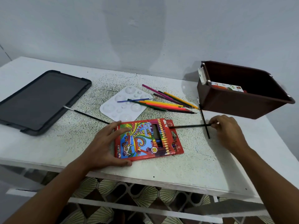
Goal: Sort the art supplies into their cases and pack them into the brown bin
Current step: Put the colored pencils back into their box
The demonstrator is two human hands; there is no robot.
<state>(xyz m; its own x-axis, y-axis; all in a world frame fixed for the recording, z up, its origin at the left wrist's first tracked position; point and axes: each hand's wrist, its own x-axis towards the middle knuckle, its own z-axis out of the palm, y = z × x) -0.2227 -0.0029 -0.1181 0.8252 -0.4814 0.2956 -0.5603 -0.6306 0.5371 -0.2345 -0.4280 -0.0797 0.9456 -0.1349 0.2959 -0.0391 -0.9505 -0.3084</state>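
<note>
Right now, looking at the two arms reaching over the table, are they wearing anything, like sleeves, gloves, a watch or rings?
Nothing is worn as far as the view shows. Both forearms are bare from the lower edge of the picture to the wrists, with no sleeves in sight. The left hand and the right hand have no gloves, and no watch, bracelet or ring is visible on either.

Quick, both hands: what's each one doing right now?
Left hand: grips the red colour pencil box, steadying it.
Right hand: pinches a dark pencil, tip at the box.
</note>
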